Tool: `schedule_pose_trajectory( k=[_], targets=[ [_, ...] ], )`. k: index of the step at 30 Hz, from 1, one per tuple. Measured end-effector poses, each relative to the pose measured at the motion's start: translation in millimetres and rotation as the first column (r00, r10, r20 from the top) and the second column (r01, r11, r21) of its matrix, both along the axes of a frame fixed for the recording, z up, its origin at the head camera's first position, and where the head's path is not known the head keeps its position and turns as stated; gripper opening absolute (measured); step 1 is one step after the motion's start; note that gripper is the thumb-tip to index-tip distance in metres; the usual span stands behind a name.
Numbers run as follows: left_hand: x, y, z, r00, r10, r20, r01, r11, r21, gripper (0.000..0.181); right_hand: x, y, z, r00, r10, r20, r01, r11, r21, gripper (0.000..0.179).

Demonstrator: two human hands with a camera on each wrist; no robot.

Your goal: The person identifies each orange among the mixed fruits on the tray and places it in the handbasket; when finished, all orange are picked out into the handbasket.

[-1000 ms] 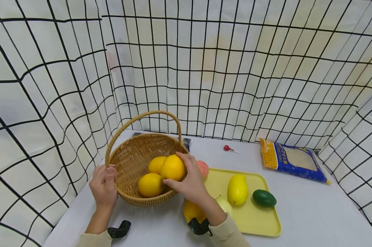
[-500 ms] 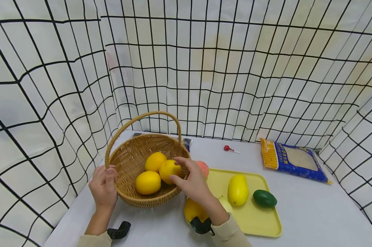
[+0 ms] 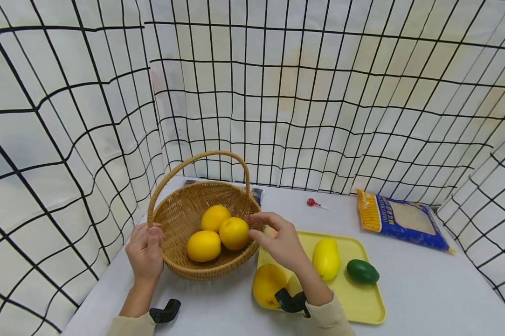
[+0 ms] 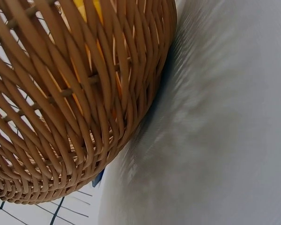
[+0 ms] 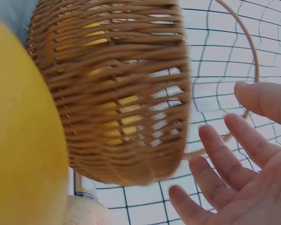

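Note:
A wicker basket (image 3: 185, 219) with a tall arched handle sits at the left, tipped a little toward me. Inside it lie three yellow lemon-like fruits: one at the back (image 3: 216, 218), one in front (image 3: 204, 246) and one at the right (image 3: 234, 233). My left hand (image 3: 145, 249) grips the basket's left rim by the foot of the handle. At the right rim, my right hand (image 3: 282, 242) is spread with nothing in it. The right wrist view shows its fingers (image 5: 220, 150) apart, beside the basket's woven wall (image 5: 122, 93).
A yellow tray (image 3: 349, 308) at the right bears a long yellow fruit (image 3: 326, 259), a dark green avocado (image 3: 363, 271) and a big round yellow fruit (image 3: 269, 285). Behind lie a lollipop (image 3: 312, 202) and a blue-and-yellow bag (image 3: 403, 221). Black netting stands before white walls.
My right hand has lowered the third yellow fruit into the basket, let go and drawn back to the right. The left hand keeps its hold on the rim.

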State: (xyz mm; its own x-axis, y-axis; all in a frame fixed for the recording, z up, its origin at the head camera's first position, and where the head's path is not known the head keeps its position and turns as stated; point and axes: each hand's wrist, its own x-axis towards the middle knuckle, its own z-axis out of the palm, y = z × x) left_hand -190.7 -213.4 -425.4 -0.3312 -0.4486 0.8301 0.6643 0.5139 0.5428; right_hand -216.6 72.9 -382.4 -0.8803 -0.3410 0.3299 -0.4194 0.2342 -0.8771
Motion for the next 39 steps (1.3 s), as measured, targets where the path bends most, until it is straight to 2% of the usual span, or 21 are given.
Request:
schedule_pose_trajectory(
  k=[5,8,10,13,19,24,31,39],
  targets=[
    [-8.2,-2.9,-11.2,1.000,0.006,0.011,-0.005,1.000,-0.019,0.042,6.0,17,-1.7,0.996,0.020,0.081,-0.018,1.000,-0.018,0.031],
    [-9.9,-2.8,-11.0,1.000,0.002,0.000,-0.002,1.000,-0.029,0.042,10.6,25,-4.5,0.986,0.052,0.156,-0.046,0.998,-0.042,0.031],
    [-8.5,-0.8,-6.8,1.000,0.002,-0.009,-0.002,1.000,-0.030,0.041,13.3,30,-7.4,0.978,0.066,0.196,-0.061,0.998,-0.034,0.031],
    [-10.7,-3.7,-10.4,1.000,0.018,0.001,-0.018,0.999,-0.028,0.042,17.0,37,-14.4,0.969,0.077,0.233,-0.079,0.997,0.001,0.032],
    [-13.2,-7.7,-16.8,0.999,0.040,0.029,-0.039,0.999,-0.027,0.043,24.9,48,-31.8,0.979,0.076,0.190,-0.100,0.988,0.117,0.033],
    [-11.4,-5.6,-14.2,0.999,0.028,0.017,-0.028,0.999,-0.024,0.042,27.0,54,-47.0,0.985,0.081,0.153,-0.106,0.982,0.160,0.036],
    [-10.2,-7.5,-16.9,0.999,0.032,0.023,-0.032,0.999,-0.020,0.044,27.5,53,-57.4,0.994,0.070,0.086,-0.088,0.970,0.225,0.042],
    [0.7,-0.9,-1.6,1.000,0.017,0.018,-0.017,1.000,-0.016,0.041,29.9,52,-57.1,0.995,0.098,0.016,-0.097,0.934,0.343,0.055]
  ],
)
